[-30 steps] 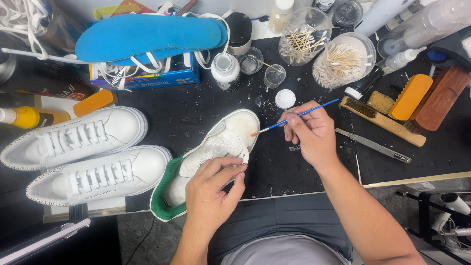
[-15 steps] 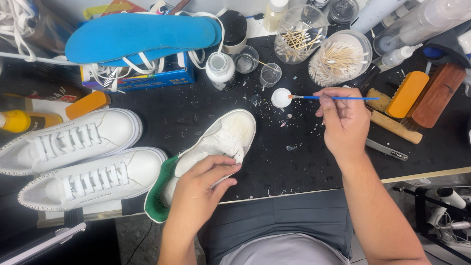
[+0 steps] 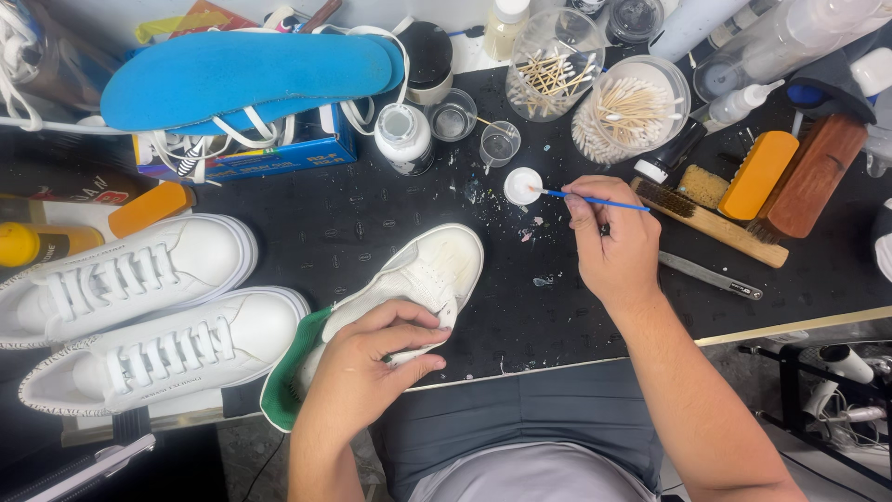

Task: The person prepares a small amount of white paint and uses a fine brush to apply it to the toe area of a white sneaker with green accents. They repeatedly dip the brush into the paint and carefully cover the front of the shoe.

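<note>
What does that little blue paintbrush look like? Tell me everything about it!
The paintbrush is thin, with a bright blue handle that looks like plastic or painted wood. It lies almost flat, pointing left. The right hand pinches it between fingers and thumb. Its tip touches a small round white lid on the black mat, which looks to hold white paint. The bristles are too small to make out.

Black worktable (image 3: 372,223) with three white sneakers (image 3: 139,270), brushes (image 3: 715,223), jars (image 3: 632,107).

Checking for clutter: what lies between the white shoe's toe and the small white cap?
Head view: only bare black mat with paint flecks between shoe and cap.
</note>
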